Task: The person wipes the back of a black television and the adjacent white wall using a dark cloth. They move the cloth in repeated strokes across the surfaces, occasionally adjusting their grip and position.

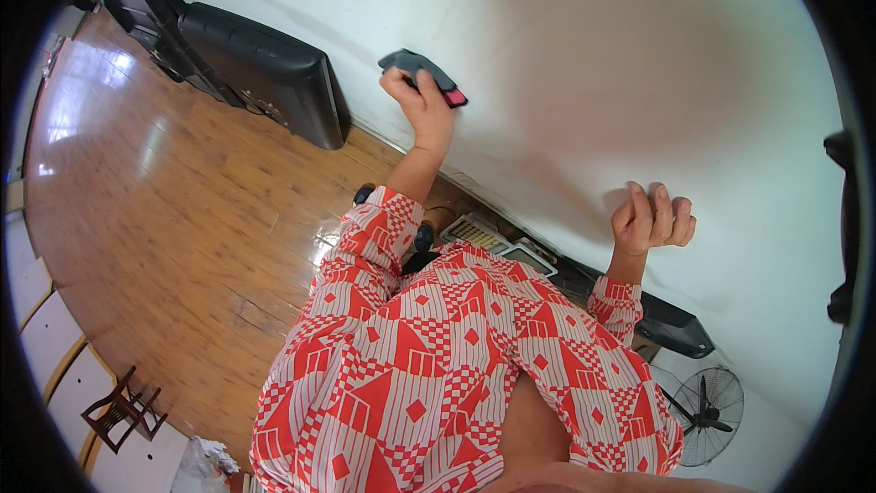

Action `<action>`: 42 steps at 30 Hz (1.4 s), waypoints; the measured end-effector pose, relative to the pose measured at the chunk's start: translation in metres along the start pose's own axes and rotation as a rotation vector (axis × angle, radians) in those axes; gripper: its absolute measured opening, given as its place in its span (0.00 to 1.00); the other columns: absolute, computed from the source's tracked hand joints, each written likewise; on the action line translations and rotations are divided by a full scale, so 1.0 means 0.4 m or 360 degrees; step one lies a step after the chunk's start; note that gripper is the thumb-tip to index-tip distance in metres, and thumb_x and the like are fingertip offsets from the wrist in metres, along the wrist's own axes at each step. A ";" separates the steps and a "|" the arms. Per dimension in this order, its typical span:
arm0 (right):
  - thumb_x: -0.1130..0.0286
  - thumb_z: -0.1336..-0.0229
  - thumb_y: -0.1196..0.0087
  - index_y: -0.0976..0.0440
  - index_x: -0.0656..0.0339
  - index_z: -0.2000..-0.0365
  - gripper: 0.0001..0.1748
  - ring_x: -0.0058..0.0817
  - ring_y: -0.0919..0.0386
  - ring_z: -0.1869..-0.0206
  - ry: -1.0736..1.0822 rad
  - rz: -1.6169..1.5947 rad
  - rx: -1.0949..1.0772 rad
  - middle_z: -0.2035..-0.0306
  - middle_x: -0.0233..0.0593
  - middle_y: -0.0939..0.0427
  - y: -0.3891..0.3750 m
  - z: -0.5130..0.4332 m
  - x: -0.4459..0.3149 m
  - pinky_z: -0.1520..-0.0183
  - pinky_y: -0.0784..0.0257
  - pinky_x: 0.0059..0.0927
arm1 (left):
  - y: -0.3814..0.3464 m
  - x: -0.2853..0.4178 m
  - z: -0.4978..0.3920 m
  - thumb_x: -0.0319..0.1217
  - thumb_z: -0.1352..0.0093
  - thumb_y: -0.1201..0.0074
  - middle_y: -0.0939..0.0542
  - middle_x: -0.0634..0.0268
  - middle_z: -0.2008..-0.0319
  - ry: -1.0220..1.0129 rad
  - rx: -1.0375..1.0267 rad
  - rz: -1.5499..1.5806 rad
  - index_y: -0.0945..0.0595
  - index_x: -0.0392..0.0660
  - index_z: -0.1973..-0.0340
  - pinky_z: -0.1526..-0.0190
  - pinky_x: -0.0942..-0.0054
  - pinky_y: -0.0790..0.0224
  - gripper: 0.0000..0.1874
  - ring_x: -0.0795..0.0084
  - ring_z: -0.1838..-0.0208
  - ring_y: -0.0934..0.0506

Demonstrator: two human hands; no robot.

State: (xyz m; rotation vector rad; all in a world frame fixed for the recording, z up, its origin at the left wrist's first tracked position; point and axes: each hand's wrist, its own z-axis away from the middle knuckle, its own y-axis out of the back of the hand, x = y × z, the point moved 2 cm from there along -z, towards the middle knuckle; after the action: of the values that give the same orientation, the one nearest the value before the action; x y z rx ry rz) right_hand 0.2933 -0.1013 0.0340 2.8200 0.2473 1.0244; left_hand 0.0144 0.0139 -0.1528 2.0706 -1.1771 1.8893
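My left hand (419, 99) grips a folded dark grey cloth (428, 72) with a pink patch at one end. The cloth lies against the white wall (465, 7). Farther right, my right hand (650, 219) is beside the wall with its fingers loosely curled and slightly apart, holding nothing. Whether its fingertips touch the wall cannot be told. Both forearms come out of red and white patterned sleeves.
A black padded chair or similar furniture (260, 68) stands by the wall at left. Below me are a keyboard-like device (475, 233) and dark shoes (424, 236) on the wooden floor (205, 185). A standing fan (708, 414) is at lower right, a wooden chair (123, 411) at lower left.
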 end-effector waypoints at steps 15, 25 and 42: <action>0.66 0.47 0.39 0.17 0.37 0.67 0.08 0.32 0.32 0.41 -0.0028 -0.0136 -0.0079 0.49 0.18 0.24 -0.045 -0.004 0.004 0.39 0.46 0.37 | -0.023 0.056 -0.194 0.24 0.26 0.59 0.37 0.56 0.53 -0.0151 0.0175 -0.0036 0.38 0.37 0.53 0.39 0.67 0.46 0.09 0.64 0.48 0.37; 0.65 0.45 0.42 0.17 0.35 0.66 0.09 0.31 0.31 0.41 -0.0057 -0.0130 -0.0004 0.48 0.17 0.23 -0.069 0.003 -0.014 0.37 0.46 0.37 | -0.030 0.018 -0.029 0.22 0.35 0.52 0.34 0.52 0.54 -0.0654 -0.0281 -0.0187 0.32 0.42 0.54 0.42 0.54 0.46 0.14 0.53 0.49 0.37; 0.72 0.47 0.42 0.18 0.43 0.68 0.09 0.37 0.31 0.41 -0.0313 -0.0159 -0.0048 0.48 0.29 0.25 -0.066 0.029 0.000 0.39 0.43 0.43 | -0.107 0.080 0.133 0.24 0.31 0.48 0.38 0.60 0.61 -0.0082 -0.0682 0.0091 0.34 0.41 0.58 0.55 0.70 0.41 0.11 0.66 0.59 0.38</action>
State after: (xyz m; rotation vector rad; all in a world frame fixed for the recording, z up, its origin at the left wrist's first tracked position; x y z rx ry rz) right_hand 0.2981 -0.0761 0.0204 2.8226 0.3438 0.7183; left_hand 0.0802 -0.0003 -0.1190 1.8740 -1.5090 1.4460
